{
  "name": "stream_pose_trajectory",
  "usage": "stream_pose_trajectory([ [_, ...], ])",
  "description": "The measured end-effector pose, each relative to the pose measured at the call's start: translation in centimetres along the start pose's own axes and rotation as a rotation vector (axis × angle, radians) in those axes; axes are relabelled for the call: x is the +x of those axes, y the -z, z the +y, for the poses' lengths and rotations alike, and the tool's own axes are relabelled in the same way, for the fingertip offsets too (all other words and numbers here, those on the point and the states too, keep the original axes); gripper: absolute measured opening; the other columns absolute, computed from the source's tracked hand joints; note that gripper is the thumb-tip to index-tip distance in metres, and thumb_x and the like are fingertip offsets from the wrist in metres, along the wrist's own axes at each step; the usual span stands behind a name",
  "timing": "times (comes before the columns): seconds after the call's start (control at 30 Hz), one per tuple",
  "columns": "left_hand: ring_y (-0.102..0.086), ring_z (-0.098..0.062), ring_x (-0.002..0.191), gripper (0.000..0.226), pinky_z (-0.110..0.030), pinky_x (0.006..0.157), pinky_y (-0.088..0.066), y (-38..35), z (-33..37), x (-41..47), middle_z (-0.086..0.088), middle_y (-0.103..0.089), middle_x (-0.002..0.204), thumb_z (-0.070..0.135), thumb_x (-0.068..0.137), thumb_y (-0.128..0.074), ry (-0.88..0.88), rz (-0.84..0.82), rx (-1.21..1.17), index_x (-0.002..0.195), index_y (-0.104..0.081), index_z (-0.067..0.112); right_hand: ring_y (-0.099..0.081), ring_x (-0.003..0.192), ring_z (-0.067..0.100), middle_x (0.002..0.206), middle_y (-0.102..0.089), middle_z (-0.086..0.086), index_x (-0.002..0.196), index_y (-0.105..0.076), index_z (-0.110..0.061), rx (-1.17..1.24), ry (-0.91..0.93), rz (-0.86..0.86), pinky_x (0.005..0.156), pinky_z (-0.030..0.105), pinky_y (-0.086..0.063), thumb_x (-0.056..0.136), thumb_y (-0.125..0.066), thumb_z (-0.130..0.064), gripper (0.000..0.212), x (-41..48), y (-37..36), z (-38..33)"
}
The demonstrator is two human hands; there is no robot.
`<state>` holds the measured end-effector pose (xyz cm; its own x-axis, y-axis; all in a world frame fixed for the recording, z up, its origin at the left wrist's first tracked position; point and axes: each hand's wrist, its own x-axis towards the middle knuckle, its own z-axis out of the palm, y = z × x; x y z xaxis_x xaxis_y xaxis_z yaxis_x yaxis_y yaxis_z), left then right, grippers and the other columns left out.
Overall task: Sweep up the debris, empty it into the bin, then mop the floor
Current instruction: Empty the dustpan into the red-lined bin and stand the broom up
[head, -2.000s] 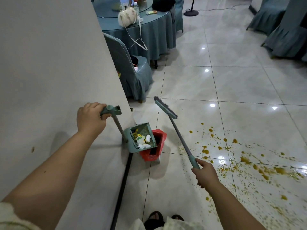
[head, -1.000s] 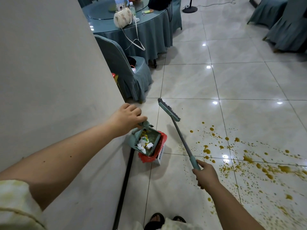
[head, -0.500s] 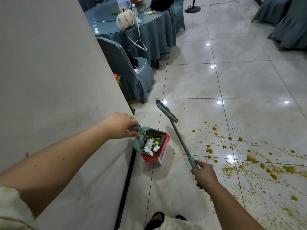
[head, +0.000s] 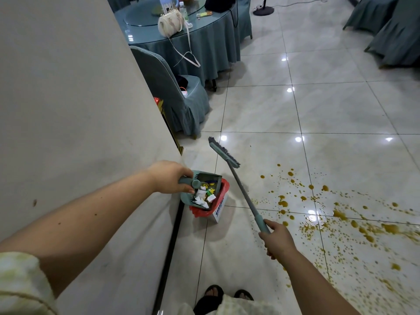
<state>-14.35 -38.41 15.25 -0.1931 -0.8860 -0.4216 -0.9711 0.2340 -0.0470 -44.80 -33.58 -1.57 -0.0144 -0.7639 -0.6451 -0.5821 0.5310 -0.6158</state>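
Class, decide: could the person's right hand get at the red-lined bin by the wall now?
Probably not freely. The right hand holds the broom, and the dustpan, gripped by the left hand, lies tilted over the mouth of the bin.

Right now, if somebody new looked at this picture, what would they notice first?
Probably the big orange-brown splatter spread over the shiny tiles on the right. Next comes the green dustpan, full of paper scraps, tilted over the small red-lined bin beside the wall. The long broom slants across the middle.
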Motion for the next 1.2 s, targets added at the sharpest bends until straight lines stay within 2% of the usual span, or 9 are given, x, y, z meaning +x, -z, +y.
stream_pose_trajectory([
  [0.1,-0.049,-0.012,0.072,0.032,-0.026,0.065,-0.040,-0.5,0.0,-0.8,0.009,-0.063,0.086,0.058,0.088,-0.053,-0.031,0.082,0.065,0.102,-0.059,0.030,-0.056,0.051,0.023,0.102,-0.064,0.013,0.147,-0.040,-0.023,0.002,-0.001,0.004,0.042,0.024,-0.047,0.092,-0.057,-0.015,0.058,-0.1,0.3,0.2],
  [0.2,-0.048,-0.012,0.071,0.032,-0.025,0.064,-0.036,-0.7,0.7,-1.5,0.007,-0.066,0.092,0.057,0.089,-0.052,-0.072,0.132,0.104,0.104,-0.059,0.029,-0.057,0.052,0.023,0.102,-0.065,0.014,0.147,-0.041,-0.023,-0.002,-0.002,0.013,0.041,0.024,-0.046,0.092,-0.057,-0.016,0.057,-0.3,0.4,0.4],
  [0.37,-0.062,-0.020,0.085,0.033,-0.028,0.068,-0.042,-1.4,1.7,-2.4,0.004,-0.066,0.095,0.054,0.090,-0.050,-0.131,0.139,0.229,0.111,-0.056,0.029,-0.056,0.050,0.023,0.096,-0.065,0.015,0.146,-0.041,-0.023,0.009,0.006,0.026,0.043,0.026,-0.048,0.092,-0.056,-0.015,0.057,-0.3,0.5,0.7],
  [0.53,-0.064,-0.027,0.087,0.039,-0.032,0.071,-0.050,-2.7,2.2,-2.2,-0.003,-0.065,0.103,0.054,0.095,-0.040,-0.181,0.061,0.389,0.120,-0.047,0.026,-0.056,0.049,0.024,0.100,-0.066,0.017,0.146,-0.042,-0.023,0.009,0.006,0.029,0.042,0.025,-0.047,0.092,-0.056,-0.015,0.057,-0.5,0.4,1.0],
  [0.67,-0.064,-0.028,0.092,0.043,-0.037,0.076,-0.053,-2.8,2.2,-2.8,-0.004,-0.063,0.109,0.054,0.096,-0.036,-0.223,0.002,0.433,0.128,-0.043,0.026,-0.055,0.048,0.023,0.095,-0.065,0.015,0.146,-0.042,-0.023,0.012,0.011,0.021,0.041,0.025,-0.046,0.092,-0.056,-0.015,0.056,-0.6,0.5,1.4],
  [1.0,-0.063,-0.029,0.090,0.038,-0.034,0.062,-0.044,-3.6,5.5,-4.1,-0.008,-0.062,0.104,0.049,0.099,-0.036,-0.271,-0.069,0.511,0.124,-0.044,0.021,-0.055,0.050,0.023,0.092,-0.064,0.015,0.146,-0.042,-0.024,0.021,0.007,0.001,0.042,0.025,-0.045,0.093,-0.056,-0.015,0.056,-0.7,0.1,2.2],
  [1.2,-0.062,-0.032,0.087,0.025,-0.033,0.056,-0.040,-5.8,7.1,-5.9,-0.012,-0.061,0.102,0.024,0.101,-0.039,-0.280,-0.158,0.544,0.123,-0.046,0.012,-0.054,0.048,0.023,0.091,-0.064,0.016,0.146,-0.043,-0.023,0.038,0.006,-0.012,0.042,0.025,-0.045,0.092,-0.056,-0.013,0.056,-1.2,-0.4,2.8],
])
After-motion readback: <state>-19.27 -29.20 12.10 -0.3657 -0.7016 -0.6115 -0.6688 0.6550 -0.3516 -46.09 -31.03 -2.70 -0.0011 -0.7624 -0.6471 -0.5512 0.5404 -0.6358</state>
